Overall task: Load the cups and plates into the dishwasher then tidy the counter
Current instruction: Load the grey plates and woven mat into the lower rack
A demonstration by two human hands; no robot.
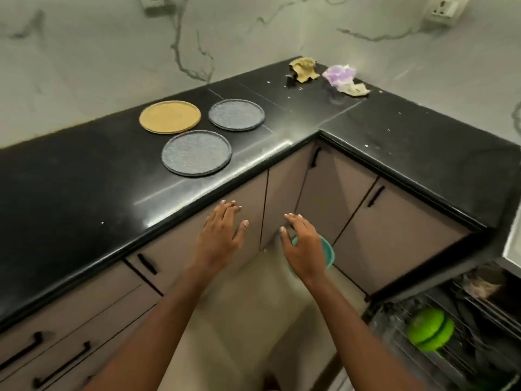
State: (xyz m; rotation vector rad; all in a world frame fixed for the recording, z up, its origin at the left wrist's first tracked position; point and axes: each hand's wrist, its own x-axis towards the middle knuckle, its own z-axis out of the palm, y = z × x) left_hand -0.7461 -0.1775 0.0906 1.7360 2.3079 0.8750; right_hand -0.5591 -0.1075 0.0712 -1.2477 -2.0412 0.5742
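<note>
My right hand holds a teal dish, fingers curled over its rim, low in front of the cabinet doors. The dishwasher rack stands open at near right, a green item already in it. To do this well I should swing right and stand the dish on edge between the tines. My left hand hovers flat, fingers together, empty. Yellow plate and two grey plates wait on the tabletop.
</note>
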